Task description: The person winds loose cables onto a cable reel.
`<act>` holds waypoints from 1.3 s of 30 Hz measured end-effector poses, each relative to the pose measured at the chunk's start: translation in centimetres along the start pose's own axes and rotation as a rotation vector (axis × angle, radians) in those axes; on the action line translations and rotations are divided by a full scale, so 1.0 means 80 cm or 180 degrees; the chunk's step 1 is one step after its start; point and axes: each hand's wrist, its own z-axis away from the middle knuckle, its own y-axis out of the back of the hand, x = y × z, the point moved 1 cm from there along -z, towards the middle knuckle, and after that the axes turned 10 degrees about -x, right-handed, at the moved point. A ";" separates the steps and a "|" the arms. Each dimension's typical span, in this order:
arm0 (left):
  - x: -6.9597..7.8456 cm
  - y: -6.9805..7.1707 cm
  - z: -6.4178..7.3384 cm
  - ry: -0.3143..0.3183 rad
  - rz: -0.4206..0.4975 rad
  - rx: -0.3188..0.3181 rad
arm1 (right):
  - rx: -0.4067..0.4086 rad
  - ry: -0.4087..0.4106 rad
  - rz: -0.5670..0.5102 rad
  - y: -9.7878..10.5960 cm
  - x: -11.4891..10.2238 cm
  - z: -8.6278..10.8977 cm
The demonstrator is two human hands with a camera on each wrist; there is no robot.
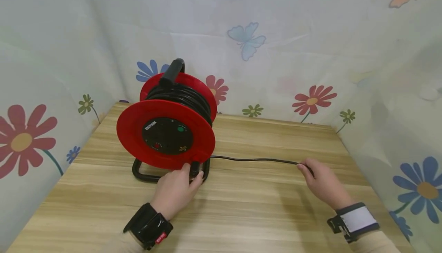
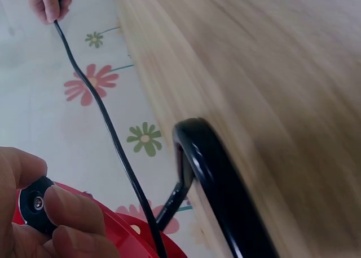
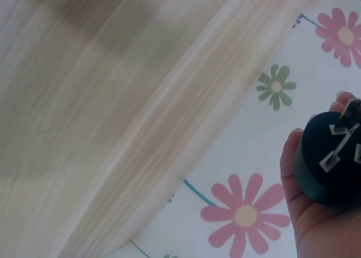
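Note:
A red cable reel [image 1: 127, 130] with black cable [image 1: 179, 93] wound between its discs stands on the table's left half. My left hand [image 1: 177, 187] grips the black crank knob [image 2: 35, 204] at the reel's lower front edge, fingers curled round it in the left wrist view. From the reel a thin black cord [image 1: 255, 159] runs right to my right hand [image 1: 322, 182]. That hand holds the cord's black plug [image 3: 324, 173], whose metal prongs show in the right wrist view.
The reel's black tubular stand [image 1: 146, 177] rests on the wood-grain table [image 1: 255, 214], and its black carrying handle [image 1: 171, 72] rises on top. A flower-printed cloth [image 1: 276, 76] hangs along the table's back and sides.

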 end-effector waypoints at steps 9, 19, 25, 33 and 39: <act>-0.017 -0.003 0.003 0.0062 0.0070 -0.0107 | -0.0058 0.0063 -0.0017 -0.013 -0.010 -0.006; -0.033 -0.005 0.006 0.0088 0.0043 -0.0101 | -0.0041 0.0158 0.0016 -0.025 -0.017 -0.010; -0.043 -0.005 0.009 0.0124 0.0009 -0.0070 | -0.0107 0.0180 -0.0019 -0.032 -0.018 -0.014; -0.047 0.000 0.009 0.0140 0.0035 -0.0091 | -0.0273 0.0089 -0.0119 -0.040 -0.023 -0.015; -0.056 0.002 0.012 0.0140 0.0095 -0.0035 | -0.0289 0.0101 -0.0090 -0.044 -0.031 -0.019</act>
